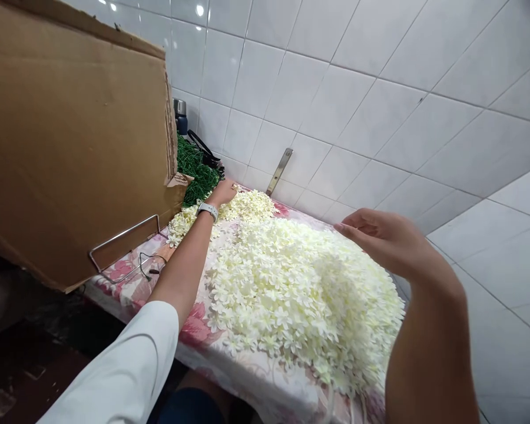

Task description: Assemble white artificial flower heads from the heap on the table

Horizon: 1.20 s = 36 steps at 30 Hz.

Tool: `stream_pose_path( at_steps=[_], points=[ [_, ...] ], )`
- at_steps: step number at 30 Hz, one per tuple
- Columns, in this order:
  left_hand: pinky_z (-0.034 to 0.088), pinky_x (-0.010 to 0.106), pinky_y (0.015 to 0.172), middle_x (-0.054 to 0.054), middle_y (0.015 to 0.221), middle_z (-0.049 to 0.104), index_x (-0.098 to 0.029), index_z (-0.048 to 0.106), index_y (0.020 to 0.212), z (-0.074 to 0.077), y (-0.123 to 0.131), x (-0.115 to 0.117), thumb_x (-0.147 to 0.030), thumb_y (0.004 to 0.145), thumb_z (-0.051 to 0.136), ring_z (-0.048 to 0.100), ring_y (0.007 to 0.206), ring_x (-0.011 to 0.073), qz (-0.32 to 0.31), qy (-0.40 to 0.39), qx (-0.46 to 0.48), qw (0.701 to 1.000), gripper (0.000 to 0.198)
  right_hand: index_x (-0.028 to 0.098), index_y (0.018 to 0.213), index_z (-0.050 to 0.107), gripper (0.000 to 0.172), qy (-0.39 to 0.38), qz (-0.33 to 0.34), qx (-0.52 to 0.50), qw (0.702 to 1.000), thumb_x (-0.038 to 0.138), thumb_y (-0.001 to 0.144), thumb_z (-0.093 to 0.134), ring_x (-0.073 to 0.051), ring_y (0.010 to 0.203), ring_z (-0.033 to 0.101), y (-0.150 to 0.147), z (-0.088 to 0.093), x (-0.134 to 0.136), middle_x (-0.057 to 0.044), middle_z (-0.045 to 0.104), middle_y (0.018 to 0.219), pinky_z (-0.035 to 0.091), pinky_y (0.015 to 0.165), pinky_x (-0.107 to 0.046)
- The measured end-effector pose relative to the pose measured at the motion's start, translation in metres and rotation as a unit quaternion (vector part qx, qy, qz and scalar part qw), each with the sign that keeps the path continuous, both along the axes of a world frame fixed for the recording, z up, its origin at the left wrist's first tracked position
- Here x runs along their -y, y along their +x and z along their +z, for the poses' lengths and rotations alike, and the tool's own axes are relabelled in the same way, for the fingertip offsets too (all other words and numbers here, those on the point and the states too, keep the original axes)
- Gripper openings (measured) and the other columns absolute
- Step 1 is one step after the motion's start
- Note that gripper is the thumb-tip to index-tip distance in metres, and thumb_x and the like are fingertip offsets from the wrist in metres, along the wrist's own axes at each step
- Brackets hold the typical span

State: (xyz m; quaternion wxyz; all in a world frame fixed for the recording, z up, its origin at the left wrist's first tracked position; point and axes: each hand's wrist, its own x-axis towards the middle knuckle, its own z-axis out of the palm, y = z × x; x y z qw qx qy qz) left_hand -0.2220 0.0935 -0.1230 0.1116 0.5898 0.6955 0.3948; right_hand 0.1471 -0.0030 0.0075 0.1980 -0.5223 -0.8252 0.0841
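A big heap of small cream-white artificial flowers covers a table with a floral pink cloth. My left hand, with a white watch on the wrist, reaches to the far side and rests, fingers curled, on a smaller flower pile next to a mound of green stems. What it holds, if anything, is hidden. My right hand hovers above the heap's right side, fingers extended and close together, with nothing visible in it.
A large cardboard sheet stands at the left, above a metal wire frame. A dark bottle and a black strap sit at the back by the white tiled wall. A metal bracket leans on the wall.
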Motion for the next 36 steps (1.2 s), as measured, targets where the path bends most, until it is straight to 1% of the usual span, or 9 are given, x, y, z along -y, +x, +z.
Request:
stream_pose_path(
  at_steps=[9,15,18,20,22,25,28,33,36],
  points=[
    [0.052,0.037,0.100,0.019,0.115,0.074,-0.007,0.072,0.106,0.008,-0.005,0.013,-0.005,0.079,0.062,0.068,0.110,0.0277,-0.018,0.009,0.044,0.999,0.029,0.030,0.083,0.073,0.039,0.077,0.075,-0.046,0.993,0.068,0.080,0.065,-0.027,0.076,0.070,0.000,0.016,0.058,-0.006,0.076,0.081,0.052,0.058,-0.038],
    [0.057,0.033,0.091,0.014,0.107,0.076,-0.010,0.067,0.115,0.076,0.026,0.035,-0.012,0.087,0.066,0.072,0.104,0.0208,-0.088,0.118,0.126,0.981,0.028,0.029,0.080,0.072,0.028,0.078,0.145,-0.122,0.979,0.056,0.087,0.069,-0.021,0.069,0.066,0.002,0.003,0.084,-0.004,0.073,0.075,0.050,0.057,-0.034],
    [0.058,0.027,0.084,0.006,0.089,0.076,-0.016,0.069,0.103,0.106,0.078,0.081,-0.010,0.085,0.073,0.074,0.094,0.0148,-0.273,0.207,0.322,0.882,0.019,0.027,0.079,0.072,0.025,0.041,0.149,-0.229,0.961,0.049,0.090,0.069,-0.019,0.072,0.065,0.006,-0.026,0.100,-0.003,0.071,0.075,0.052,0.065,-0.033],
    [0.058,0.026,0.076,0.002,0.080,0.074,-0.018,0.071,0.094,0.103,0.119,0.131,-0.016,0.075,0.086,0.073,0.082,0.0137,-0.394,0.166,0.376,0.822,0.024,0.026,0.084,0.073,0.025,-0.004,0.154,-0.340,0.928,0.046,0.095,0.065,-0.017,0.072,0.064,0.011,-0.055,0.118,-0.003,0.070,0.076,0.052,0.068,-0.032],
    [0.060,0.027,0.074,0.003,0.091,0.076,-0.020,0.073,0.092,0.083,0.156,0.190,-0.024,0.073,0.089,0.072,0.082,0.0136,-0.444,0.106,0.372,0.809,0.025,0.025,0.093,0.074,0.028,-0.040,0.159,-0.446,0.880,0.046,0.100,0.056,-0.016,0.071,0.061,0.016,-0.089,0.143,-0.003,0.069,0.079,0.050,0.068,-0.031],
    [0.059,0.026,0.067,0.004,0.086,0.073,-0.020,0.073,0.089,0.030,0.196,0.272,-0.029,0.076,0.086,0.069,0.073,0.0130,-0.379,0.002,0.429,0.820,0.020,0.024,0.097,0.069,0.033,-0.126,0.158,-0.521,0.829,0.046,0.104,0.046,-0.016,0.072,0.060,0.019,-0.143,0.189,-0.002,0.066,0.081,0.047,0.066,-0.031],
    [0.059,0.030,0.065,0.002,0.080,0.068,-0.021,0.068,0.087,-0.033,0.221,0.330,-0.040,0.079,0.083,0.068,0.068,0.0150,-0.300,-0.107,0.522,0.791,0.025,0.022,0.080,0.059,0.033,-0.183,0.105,-0.475,0.855,0.043,0.103,0.048,-0.013,0.062,0.053,0.019,-0.194,0.231,0.002,0.057,0.069,0.042,0.060,-0.028],
    [0.045,0.029,0.064,0.002,0.076,0.061,-0.021,0.065,0.087,-0.122,0.247,0.376,-0.067,0.084,0.067,0.054,0.067,0.0133,-0.166,-0.108,0.438,0.877,0.046,0.023,0.067,0.045,0.043,-0.180,-0.010,-0.425,0.887,0.047,0.102,0.044,-0.013,0.055,0.042,0.020,-0.256,0.274,0.003,0.045,0.059,0.035,0.056,-0.029],
    [0.034,0.030,0.058,0.001,0.061,0.050,-0.018,0.054,0.062,-0.149,0.259,0.383,-0.078,0.088,0.048,0.043,0.058,0.0122,-0.184,-0.181,0.424,0.868,0.066,0.024,0.065,0.043,0.044,-0.173,-0.054,-0.416,0.891,0.048,0.101,0.044,-0.015,0.057,0.042,0.022,-0.275,0.282,0.002,0.046,0.060,0.035,0.059,-0.032]
  ],
)
